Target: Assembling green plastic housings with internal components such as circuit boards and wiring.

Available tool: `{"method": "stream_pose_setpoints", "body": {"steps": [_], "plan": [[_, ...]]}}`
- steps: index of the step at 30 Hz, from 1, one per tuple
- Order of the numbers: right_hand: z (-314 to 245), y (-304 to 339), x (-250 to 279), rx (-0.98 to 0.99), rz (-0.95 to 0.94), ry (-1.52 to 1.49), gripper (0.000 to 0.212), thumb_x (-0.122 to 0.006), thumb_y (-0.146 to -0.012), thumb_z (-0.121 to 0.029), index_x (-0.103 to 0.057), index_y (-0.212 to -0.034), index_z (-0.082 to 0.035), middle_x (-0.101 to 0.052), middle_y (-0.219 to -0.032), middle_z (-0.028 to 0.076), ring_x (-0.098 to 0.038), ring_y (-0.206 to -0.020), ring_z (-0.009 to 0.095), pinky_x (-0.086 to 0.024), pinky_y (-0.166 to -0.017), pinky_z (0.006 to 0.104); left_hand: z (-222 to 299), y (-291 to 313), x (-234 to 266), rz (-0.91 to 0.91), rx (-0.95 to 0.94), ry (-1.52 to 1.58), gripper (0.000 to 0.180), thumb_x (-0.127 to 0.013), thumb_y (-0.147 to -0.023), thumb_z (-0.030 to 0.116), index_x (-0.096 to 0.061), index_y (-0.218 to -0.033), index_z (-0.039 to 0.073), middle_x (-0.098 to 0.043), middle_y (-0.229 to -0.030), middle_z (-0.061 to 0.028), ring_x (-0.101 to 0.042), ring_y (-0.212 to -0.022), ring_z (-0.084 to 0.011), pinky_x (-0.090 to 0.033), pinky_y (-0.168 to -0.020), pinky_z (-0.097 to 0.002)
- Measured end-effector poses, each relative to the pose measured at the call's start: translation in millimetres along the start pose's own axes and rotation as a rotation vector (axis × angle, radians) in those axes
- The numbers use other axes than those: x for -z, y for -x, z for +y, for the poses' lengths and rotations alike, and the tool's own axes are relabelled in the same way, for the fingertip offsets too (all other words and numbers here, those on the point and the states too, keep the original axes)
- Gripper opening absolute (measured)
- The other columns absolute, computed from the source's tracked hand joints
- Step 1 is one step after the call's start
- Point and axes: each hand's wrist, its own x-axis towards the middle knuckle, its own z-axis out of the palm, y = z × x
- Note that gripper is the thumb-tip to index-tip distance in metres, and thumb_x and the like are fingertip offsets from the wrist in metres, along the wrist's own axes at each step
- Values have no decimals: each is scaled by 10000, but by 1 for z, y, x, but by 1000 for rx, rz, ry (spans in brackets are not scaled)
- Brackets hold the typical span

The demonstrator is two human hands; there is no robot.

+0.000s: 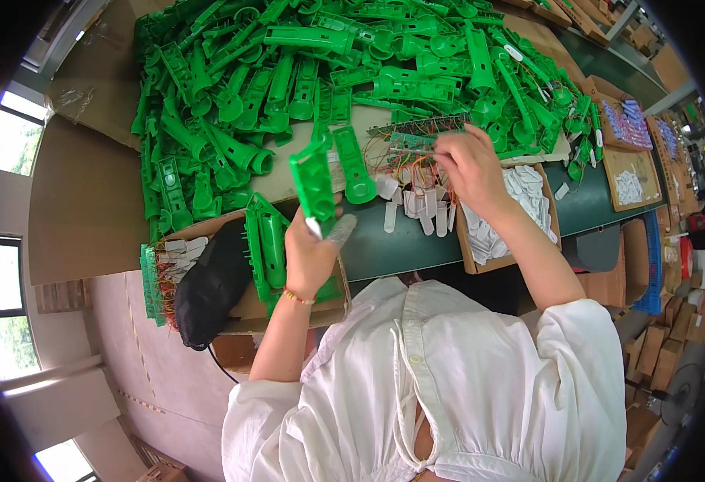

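Observation:
My left hand (311, 251) is closed around a green plastic housing (312, 181), held upright over the table's front edge. A small white piece (313, 227) shows at its lower end beside my fingers, and a grey covering wraps my thumb. Another green housing half (354, 165) lies just to the right on the cardboard. My right hand (473, 170) reaches to a row of green circuit boards (413, 142), fingertips pinched on the edge of one. Coloured wires (421, 173) run from the boards to white tabs (425, 209) hanging by the table edge.
A large heap of green housings (288, 72) covers the table's back. A cardboard box (473, 259) of white strips (515, 213) stands right of the boards. At the left are a black bag (212, 285), a box with green parts (268, 249) and more wired boards (155, 281).

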Motion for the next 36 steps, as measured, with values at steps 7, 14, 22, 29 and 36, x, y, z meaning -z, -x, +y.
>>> {"method": "stream_pose_setpoints", "body": {"steps": [7, 14, 22, 29, 36], "plan": [[-34, 18, 52, 168, -17, -112, 178, -635, -684, 15, -526, -820, -21, -601, -822, 92, -592, -725, 264, -488, -640, 352, 43, -15, -44, -268, -266, 16, 270, -679, -728, -4, -604, -987, -19, -625, -961, -51, -571, -862, -122, -453, -790, -261], [-47, 29, 78, 32, -7, -115, 286, -700, -646, -12, -541, -884, -18, -604, -861, 108, -601, -704, 248, -492, -568, 317, 49, -4, -82, -21, -280, 201, 241, -702, -682, -28, -582, -889, -4, -636, -841, -52, -585, -769, -123, -472, -717, -255], [-52, 45, 92, -160, -125, -260, 343, -720, -618, -21, -590, -936, -17, -567, -837, 87, -581, -678, 225, -487, -565, 305, 36, -12, -75, -325, 244, 740, 429, -411, -916, 442, -491, -1049, 42, -566, -840, -75, -572, -726, -174, -483, -627, -293], [-67, 37, 92, -109, -129, -247, 331, -709, -609, -24, -625, -928, -27, -572, -830, 70, -581, -675, 205, -487, -553, 292, 31, -2, -83, -395, 241, 720, 485, -313, -939, 453, -512, -1080, 33, -596, -936, -99, -575, -841, -193, -464, -752, -330], [-83, 37, 88, 6, -128, 39, 347, -692, -601, -23, -610, -938, -8, -543, -847, 54, -562, -674, 183, -477, -525, 288, 24, 6, -83, -437, 165, 788, 518, -252, -933, 491, -454, -1175, 80, -581, -1001, -80, -565, -911, -199, -461, -785, -343]]}}
